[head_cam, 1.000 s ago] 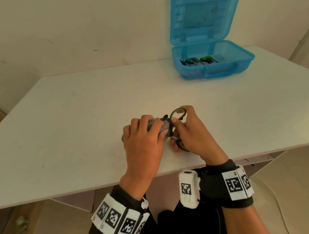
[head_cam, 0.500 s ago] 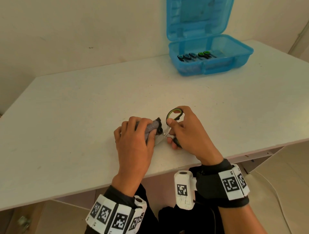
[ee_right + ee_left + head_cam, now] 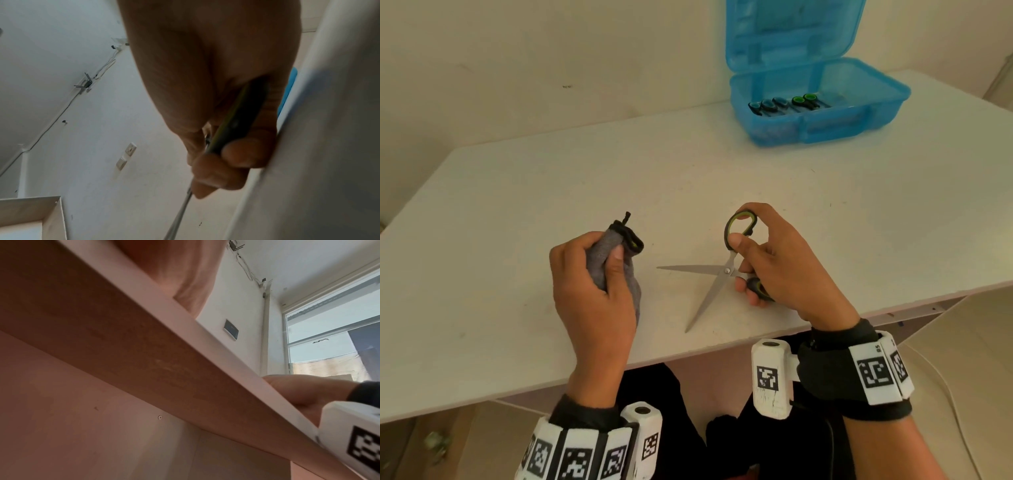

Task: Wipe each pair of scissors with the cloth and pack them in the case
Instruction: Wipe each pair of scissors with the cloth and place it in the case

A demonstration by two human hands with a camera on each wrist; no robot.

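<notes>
My right hand (image 3: 767, 260) grips the black-and-green handles of a pair of scissors (image 3: 717, 274) lying near the table's front edge, with the silver blades spread wide, one pointing left and one toward me. In the right wrist view the fingers (image 3: 236, 155) curl round a dark handle (image 3: 240, 116). My left hand (image 3: 592, 274) clutches a bunched grey cloth (image 3: 616, 260) with a black-and-green edge, a short way left of the blade tips. The blue case (image 3: 822, 99) stands open at the back right, with several scissors (image 3: 784, 102) inside. The left wrist view shows only the table's edge from below.
The white table (image 3: 551, 192) runs to a wall at the back. Its front edge (image 3: 205, 344) is right under both wrists. The raised case lid (image 3: 791, 31) leans against the wall.
The left hand has drawn the cloth off the blades and moved left. The right hand has spread the scissors wide, so both blades are bare.
</notes>
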